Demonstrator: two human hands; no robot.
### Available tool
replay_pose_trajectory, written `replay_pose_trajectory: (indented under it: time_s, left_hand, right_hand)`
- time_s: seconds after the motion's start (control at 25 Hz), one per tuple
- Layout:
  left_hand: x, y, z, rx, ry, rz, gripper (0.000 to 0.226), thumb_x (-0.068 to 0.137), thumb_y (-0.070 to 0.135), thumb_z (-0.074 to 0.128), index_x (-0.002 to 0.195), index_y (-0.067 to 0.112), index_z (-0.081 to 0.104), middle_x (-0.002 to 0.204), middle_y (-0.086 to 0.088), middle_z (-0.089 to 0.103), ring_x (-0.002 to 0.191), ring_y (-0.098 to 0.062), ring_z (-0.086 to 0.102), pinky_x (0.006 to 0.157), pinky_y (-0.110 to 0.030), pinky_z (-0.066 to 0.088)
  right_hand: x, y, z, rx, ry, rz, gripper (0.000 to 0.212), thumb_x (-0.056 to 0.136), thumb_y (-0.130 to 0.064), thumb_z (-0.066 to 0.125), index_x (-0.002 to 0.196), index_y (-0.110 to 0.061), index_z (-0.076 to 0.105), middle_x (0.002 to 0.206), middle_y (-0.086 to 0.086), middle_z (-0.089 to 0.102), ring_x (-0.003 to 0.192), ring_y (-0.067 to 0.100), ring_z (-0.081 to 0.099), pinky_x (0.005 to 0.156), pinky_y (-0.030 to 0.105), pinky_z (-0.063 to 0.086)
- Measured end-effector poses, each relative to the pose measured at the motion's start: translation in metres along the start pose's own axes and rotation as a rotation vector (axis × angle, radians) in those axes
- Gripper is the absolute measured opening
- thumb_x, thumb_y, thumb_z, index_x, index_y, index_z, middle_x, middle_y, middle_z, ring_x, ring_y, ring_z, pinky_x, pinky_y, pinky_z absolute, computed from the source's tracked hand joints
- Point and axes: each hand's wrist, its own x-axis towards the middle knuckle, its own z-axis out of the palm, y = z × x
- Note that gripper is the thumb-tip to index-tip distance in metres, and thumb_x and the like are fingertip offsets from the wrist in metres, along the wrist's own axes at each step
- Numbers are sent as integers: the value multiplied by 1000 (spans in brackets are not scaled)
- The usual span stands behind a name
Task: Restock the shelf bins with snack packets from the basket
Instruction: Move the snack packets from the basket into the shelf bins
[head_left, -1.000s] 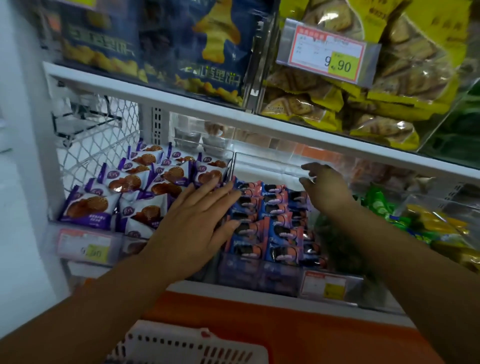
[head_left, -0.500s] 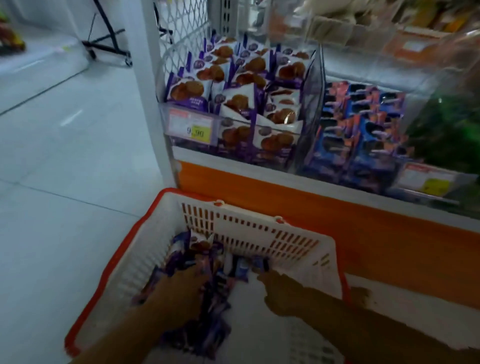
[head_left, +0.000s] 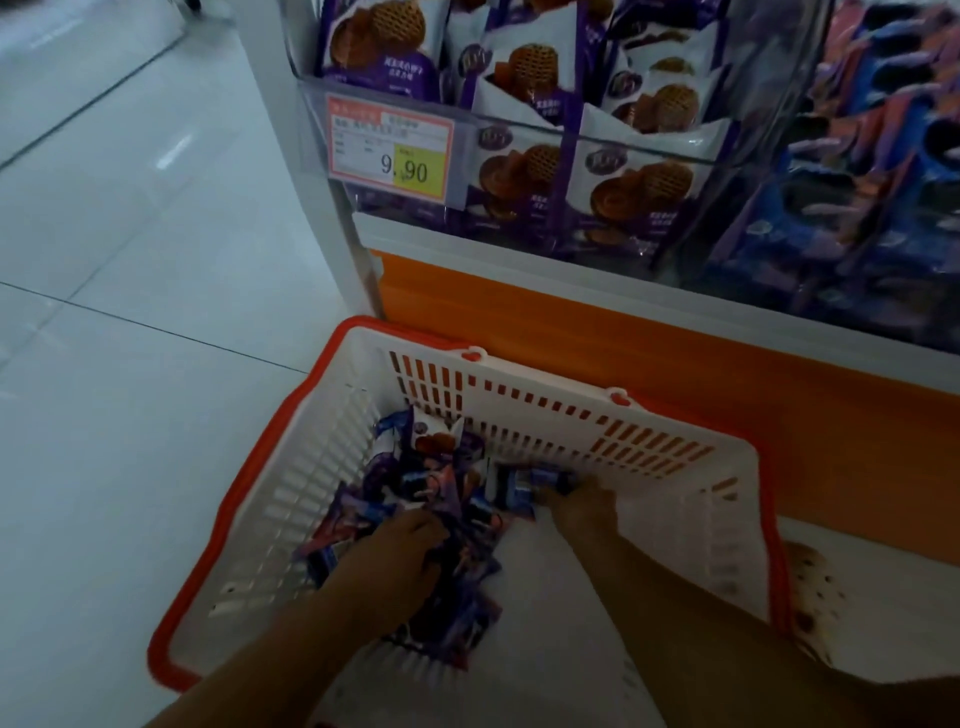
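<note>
A white basket with an orange rim (head_left: 675, 467) sits on the floor below the shelf. Inside lies a heap of snack packets (head_left: 441, 483), purple and blue. My left hand (head_left: 400, 556) is down in the heap, its fingers curled into the packets. My right hand (head_left: 582, 504) reaches to the heap's right side and its fingertips pinch a blue packet (head_left: 519, 488). Above, a clear bin (head_left: 649, 150) holds purple waffle-biscuit packets (head_left: 639, 109). The bin to its right holds blue packets (head_left: 872, 171).
A price tag reading 9.90 (head_left: 392, 148) hangs on the left bin's front. An orange panel (head_left: 675, 338) runs under the shelf, right behind the basket. Pale tiled floor (head_left: 130, 338) spreads to the left. A white upright post (head_left: 291, 156) marks the shelf's left end.
A second ago both hands were up at the shelf bins. They dropped into the basket, and since half a second ago the right hand has closed on a blue packet.
</note>
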Motion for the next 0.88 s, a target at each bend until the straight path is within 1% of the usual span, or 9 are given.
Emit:
replay_pose_trajectory:
  time_s: [0.04, 0.12, 0.2, 0.32, 0.4, 0.48, 0.6, 0.72, 0.88]
  left_hand:
    - [-1, 3, 0, 7, -8, 5, 49, 102, 37, 42, 150, 25, 32, 157, 6, 23, 139, -16, 32, 110, -28, 32]
    - [-3, 9, -4, 8, -14, -25, 46, 103, 36, 41, 147, 24, 36, 152, 3, 32, 134, -17, 38, 107, -27, 35]
    - [-2, 19, -11, -104, 6, -81, 37, 104, 34, 39, 136, 18, 49, 136, -5, 49, 120, -20, 51, 94, -27, 42]
    - [6, 45, -23, -578, -11, -304, 51, 102, 49, 36, 124, 7, 57, 119, -20, 60, 102, -29, 60, 89, -35, 50]
    - [5, 57, -30, -1181, -4, -478, 64, 93, 64, 40, 106, 8, 66, 102, -16, 71, 91, -29, 67, 80, -41, 57]
    - [1, 63, -36, -1494, 0, -442, 49, 93, 55, 52, 105, 11, 69, 94, -10, 75, 90, -27, 71, 71, -36, 58]
    - [-10, 69, -47, -1525, 60, -301, 33, 92, 36, 65, 115, 13, 67, 102, -5, 75, 97, -22, 71, 85, -37, 58]
    - [-15, 76, -56, -1522, 75, -171, 26, 95, 26, 61, 118, 13, 64, 107, -6, 74, 102, -23, 70, 98, -43, 52]
    - [-23, 89, -59, -1546, 98, -81, 29, 95, 22, 61, 122, 11, 61, 111, -8, 72, 106, -26, 68, 101, -46, 49]
  right_hand:
    - [-8, 1, -1, -104, -29, -52, 67, 84, -52, 66, 135, -12, 49, 140, 14, 46, 122, 34, 48, 105, 41, 42]
    - [-28, 1, -7, -184, -76, -131, 43, 89, -52, 60, 105, -12, 60, 105, 9, 59, 92, 24, 58, 87, 36, 48]
    - [-51, -5, -16, -106, -111, -159, 33, 91, -49, 58, 88, -16, 54, 79, 2, 54, 69, 16, 52, 69, 31, 45]
    - [-92, -16, -33, 103, -107, -407, 27, 86, -49, 66, 102, -30, 57, 92, -8, 56, 82, 12, 56, 71, 20, 42]
    - [-113, -22, -46, 35, -77, -663, 25, 85, -38, 71, 106, -35, 57, 97, -13, 51, 86, 9, 53, 70, 10, 40]
    - [-125, -24, -61, -28, -79, -826, 35, 88, -22, 71, 113, -40, 55, 102, -13, 49, 89, 6, 51, 72, 5, 41]
    - [-143, -30, -82, 272, -242, -624, 37, 93, -2, 58, 117, -29, 62, 105, -11, 62, 91, 4, 62, 76, 7, 48]
    - [-156, -38, -98, 746, -386, -261, 21, 93, -6, 57, 111, -14, 66, 98, 12, 73, 82, 29, 71, 72, 36, 59]
    - [-167, -33, -116, 754, -377, -339, 20, 90, -17, 67, 108, -10, 66, 100, 12, 73, 89, 29, 71, 78, 39, 59]
